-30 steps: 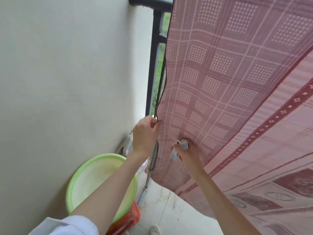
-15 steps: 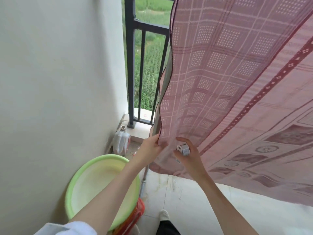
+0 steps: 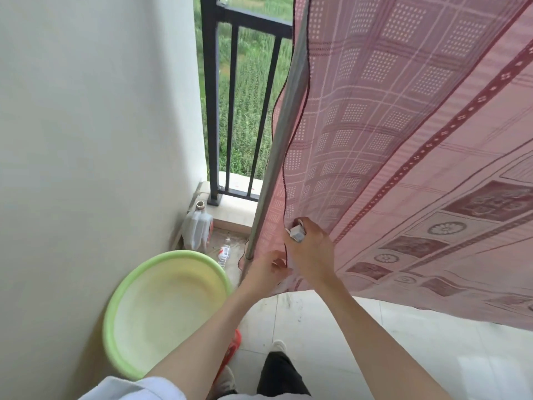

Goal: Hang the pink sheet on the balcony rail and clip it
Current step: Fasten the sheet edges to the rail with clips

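the pink sheet [image 3: 403, 134] fills the right half of the frame, hanging from somewhere above the top edge and sloping down to a loose lower hem that floats above the tiled floor [image 3: 331, 342] at lower right. its dark-stitched left edge runs down the centre of the picture, just beside a grey metal pole [image 3: 284, 119] that slants from the top centre to the floor.

your right hand [image 3: 313, 255] sits at centre frame, low on that edge, fingers curled round a small white clip [image 3: 297, 232] — the clip lies against the fabric, though you cannot tell whether it bites the cloth. your left hand [image 3: 266, 269] is just left of and below it, touching the right hand, its fingers curled in on the sheet's bottom corner; how firmly it pinches is hidden by the right hand.

behind the pole, at top centre, the black balcony rail [image 3: 213, 96] stands with green plants beyond it. a white wall [image 3: 86, 140] takes the left of the frame. at its foot, lower left, a green basin [image 3: 115, 307] leans over something red, and a white plastic jug [image 3: 197, 230] stands in the corner — a small bottle [image 3: 224, 253] lies near it on the floor.
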